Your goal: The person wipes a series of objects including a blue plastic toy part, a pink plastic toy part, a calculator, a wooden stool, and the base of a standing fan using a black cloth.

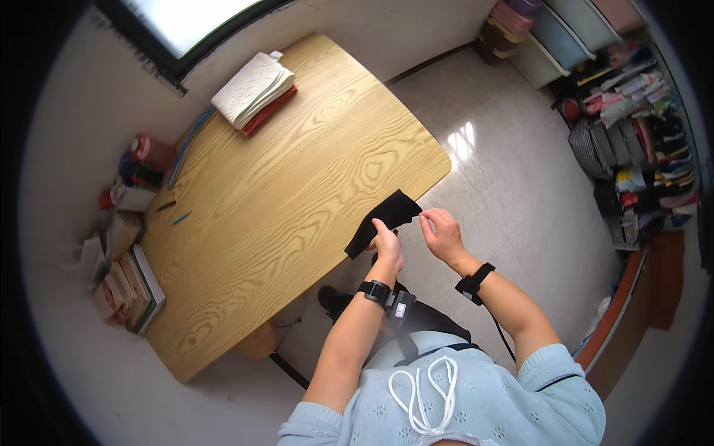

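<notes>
My left hand (386,245) grips a piece of black cloth (385,217), thumb on top and fingers underneath. The cloth is a long, flat strip, lying over the near edge of the wooden table (290,184). At its right corner is my right hand (442,231), thumb and forefinger pinched together. Whether those fingertips hold the cloth's edge or some thin thing is too small to tell. Both wrists wear black straps, and a small dark box (400,309) sits by the left one.
Folded white quilted cloth (254,89) rests on a red item (270,111) by the window. Along the table's left side are a blue strap (189,148), a blue pen (181,218), a pink bottle (153,151) and books (134,290). Shelves of folded clothes (636,145) stand at right.
</notes>
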`<action>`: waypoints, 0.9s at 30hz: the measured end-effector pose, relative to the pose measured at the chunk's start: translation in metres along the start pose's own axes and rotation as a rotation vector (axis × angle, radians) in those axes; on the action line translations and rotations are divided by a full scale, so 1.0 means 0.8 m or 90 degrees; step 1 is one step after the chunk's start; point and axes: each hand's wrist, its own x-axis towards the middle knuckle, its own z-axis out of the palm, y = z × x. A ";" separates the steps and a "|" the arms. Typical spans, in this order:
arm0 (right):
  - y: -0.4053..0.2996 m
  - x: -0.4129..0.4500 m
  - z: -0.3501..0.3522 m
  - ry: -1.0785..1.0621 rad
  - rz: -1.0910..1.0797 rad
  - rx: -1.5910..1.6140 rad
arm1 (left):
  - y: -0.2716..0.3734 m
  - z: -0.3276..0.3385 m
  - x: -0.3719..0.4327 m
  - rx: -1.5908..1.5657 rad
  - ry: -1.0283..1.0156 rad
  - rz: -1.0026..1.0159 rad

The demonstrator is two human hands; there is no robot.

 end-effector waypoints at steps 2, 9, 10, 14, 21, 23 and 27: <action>0.020 -0.015 -0.008 0.021 0.145 0.066 | 0.009 0.023 -0.007 -0.012 -0.074 -0.018; -0.005 -0.017 0.089 0.010 0.498 0.507 | 0.062 -0.008 -0.054 0.490 -0.264 -0.060; -0.016 -0.008 0.108 0.074 0.482 0.498 | 0.071 -0.025 -0.058 0.578 -0.245 0.088; -0.030 0.020 0.147 0.238 0.529 0.559 | 0.110 -0.036 -0.074 1.012 -0.099 0.717; 0.030 0.068 0.141 0.414 0.509 0.439 | 0.087 0.027 -0.033 1.150 -0.234 0.681; 0.075 0.093 0.100 0.327 0.593 0.454 | 0.080 0.076 -0.044 1.132 -0.200 0.599; 0.127 0.127 0.035 0.088 0.463 0.201 | 0.090 0.150 -0.018 1.080 -0.236 0.582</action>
